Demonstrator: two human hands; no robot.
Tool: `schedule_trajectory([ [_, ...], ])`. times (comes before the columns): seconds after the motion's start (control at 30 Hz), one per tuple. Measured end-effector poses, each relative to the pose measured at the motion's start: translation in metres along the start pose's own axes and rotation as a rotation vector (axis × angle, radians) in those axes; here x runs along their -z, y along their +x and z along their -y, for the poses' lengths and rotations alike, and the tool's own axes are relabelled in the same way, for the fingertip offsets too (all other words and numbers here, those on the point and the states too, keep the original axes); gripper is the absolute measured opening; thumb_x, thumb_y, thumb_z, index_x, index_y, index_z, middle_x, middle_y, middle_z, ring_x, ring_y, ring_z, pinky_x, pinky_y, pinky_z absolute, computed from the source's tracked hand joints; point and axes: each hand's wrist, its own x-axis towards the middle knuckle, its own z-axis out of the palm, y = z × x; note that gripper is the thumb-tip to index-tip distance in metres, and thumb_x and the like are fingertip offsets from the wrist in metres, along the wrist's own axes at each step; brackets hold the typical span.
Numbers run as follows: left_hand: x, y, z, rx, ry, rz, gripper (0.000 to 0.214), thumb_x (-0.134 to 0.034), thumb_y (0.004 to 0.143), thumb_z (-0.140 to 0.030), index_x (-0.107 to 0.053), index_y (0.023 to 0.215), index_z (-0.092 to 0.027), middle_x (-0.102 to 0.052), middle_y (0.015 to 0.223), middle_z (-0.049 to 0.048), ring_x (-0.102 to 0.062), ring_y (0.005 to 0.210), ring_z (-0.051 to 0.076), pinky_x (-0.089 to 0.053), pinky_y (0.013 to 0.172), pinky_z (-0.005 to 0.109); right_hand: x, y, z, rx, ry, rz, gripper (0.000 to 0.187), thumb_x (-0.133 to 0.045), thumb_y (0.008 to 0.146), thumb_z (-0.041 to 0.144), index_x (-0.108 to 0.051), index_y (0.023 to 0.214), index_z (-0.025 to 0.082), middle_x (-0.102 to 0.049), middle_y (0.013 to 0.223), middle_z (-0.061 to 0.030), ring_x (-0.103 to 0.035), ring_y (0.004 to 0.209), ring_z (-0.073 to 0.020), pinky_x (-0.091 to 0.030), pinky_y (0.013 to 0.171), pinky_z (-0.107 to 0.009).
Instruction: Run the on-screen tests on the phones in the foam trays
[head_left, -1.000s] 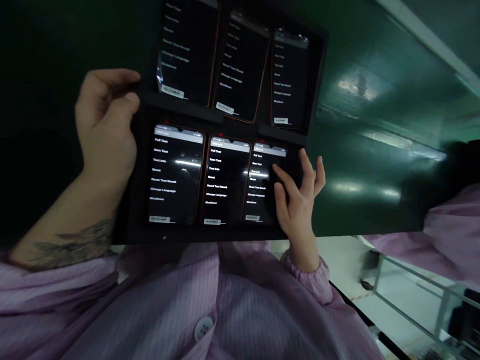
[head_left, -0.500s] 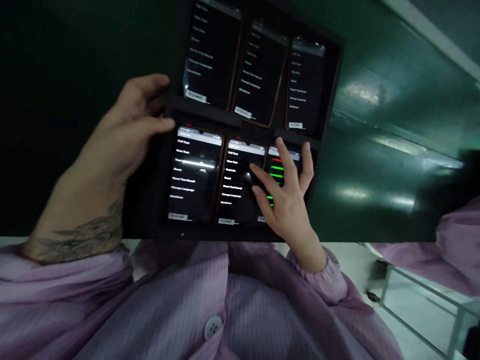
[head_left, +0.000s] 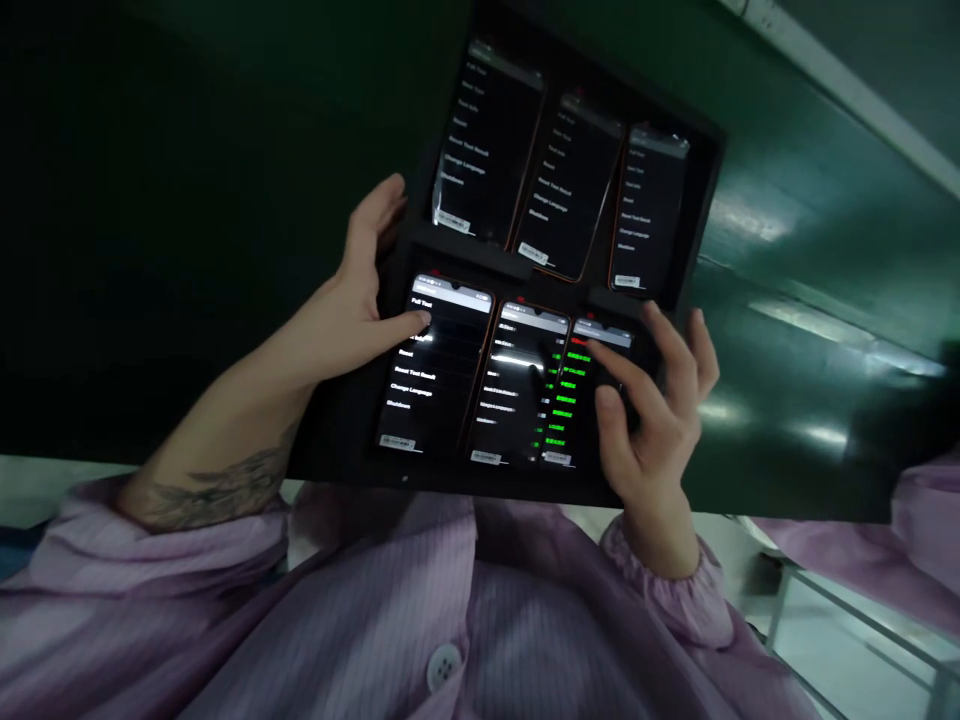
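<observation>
A black divided tray [head_left: 352,455] holds two rows of smartphones with lit menu screens. My left hand [head_left: 337,300] is at the tray's left side, its thumb stretched over the near-left phone [head_left: 431,385] at the top of its list. Its other fingers are partly hidden beyond the tray's edge. My right hand [head_left: 664,430] hovers over the near-right corner with fingers spread. Its index fingertip is at the red line on the near-right phone [head_left: 562,400], above several green lines. Between them, the near-middle phone [head_left: 510,400] shows white menu text with green marks along its right side.
Three more phones lie in the far row: a left one [head_left: 491,150], a middle one [head_left: 566,190] and a right one [head_left: 649,210]. A dark green tabletop [head_left: 787,350] surrounds the tray. Another person's pink sleeve [head_left: 930,540] is at the right, above a metal-framed stand [head_left: 862,610].
The tray sits further right in view. My left thumb has moved onto the near-left phone's screen. My right index finger went from the near-middle phone to the near-right one; green marks appeared on the middle screen.
</observation>
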Motion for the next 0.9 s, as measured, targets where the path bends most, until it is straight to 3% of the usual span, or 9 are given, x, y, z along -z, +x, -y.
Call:
schedule_trajectory([
  [0.13, 0.004, -0.005, -0.002, 0.054, -0.138, -0.061, 0.107, -0.092, 0.075, -0.059, -0.029, 0.159, -0.039, -0.045, 0.168, 0.0063, -0.038, 0.164, 0.034, -0.034, 0.138, 0.061, 0.011, 0.026, -0.005, 0.021, -0.024, -0.035, 0.036, -0.048, 0.109, 0.037, -0.075, 0.132, 0.034, -0.057, 0.162, -0.0023, -0.040, 0.160, -0.0450, -0.028, 0.130, -0.073],
  [0.27, 0.010, 0.002, 0.005, 0.034, -0.181, -0.174, 0.077, -0.081, 0.084, -0.043, -0.040, 0.149, -0.040, -0.056, 0.160, 0.0018, -0.043, 0.161, 0.032, -0.037, 0.138, 0.058, -0.005, 0.062, -0.021, 0.031, -0.032, -0.028, 0.039, -0.045, 0.111, 0.045, -0.079, 0.126, 0.034, -0.061, 0.158, -0.0037, -0.043, 0.158, -0.0410, -0.032, 0.129, -0.070],
  [0.37, 0.013, 0.035, 0.017, -0.042, -0.172, -0.268, 0.068, -0.075, 0.085, -0.034, -0.044, 0.145, -0.038, -0.060, 0.155, 0.0032, -0.045, 0.160, 0.031, -0.036, 0.139, 0.056, -0.027, 0.095, -0.034, 0.056, -0.031, -0.059, 0.041, -0.044, 0.111, 0.046, -0.082, 0.119, 0.032, -0.064, 0.156, -0.0057, -0.043, 0.156, -0.0400, -0.033, 0.130, -0.068],
  [0.53, 0.018, 0.121, 0.029, -0.124, -0.186, -0.306, 0.060, -0.073, 0.078, -0.026, -0.055, 0.135, -0.031, -0.063, 0.152, 0.0069, -0.048, 0.158, 0.030, -0.033, 0.139, 0.054, -0.053, 0.138, -0.047, 0.071, -0.017, -0.169, 0.041, -0.047, 0.110, 0.041, -0.085, 0.102, 0.030, -0.071, 0.146, -0.0055, -0.043, 0.155, -0.0372, -0.035, 0.129, -0.067],
  [0.67, 0.022, 0.153, 0.030, -0.140, -0.188, -0.292, 0.057, -0.072, 0.079, -0.027, -0.058, 0.134, -0.028, -0.064, 0.152, 0.0094, -0.052, 0.154, 0.031, -0.036, 0.137, 0.056, -0.065, 0.144, -0.051, 0.089, -0.019, -0.220, 0.040, -0.049, 0.108, 0.035, -0.086, 0.095, 0.028, -0.076, 0.134, -0.0079, -0.050, 0.148, -0.0357, -0.042, 0.125, -0.064],
  [0.9, 0.024, 0.155, 0.032, -0.139, -0.175, -0.264, 0.069, -0.083, 0.071, -0.027, -0.058, 0.135, -0.026, -0.060, 0.157, 0.0128, -0.055, 0.152, 0.035, -0.041, 0.135, 0.057, -0.068, 0.139, -0.050, 0.089, -0.035, -0.266, 0.038, -0.049, 0.108, 0.033, -0.086, 0.101, 0.028, -0.075, 0.137, -0.0081, -0.051, 0.146, -0.0343, -0.042, 0.124, -0.066],
])
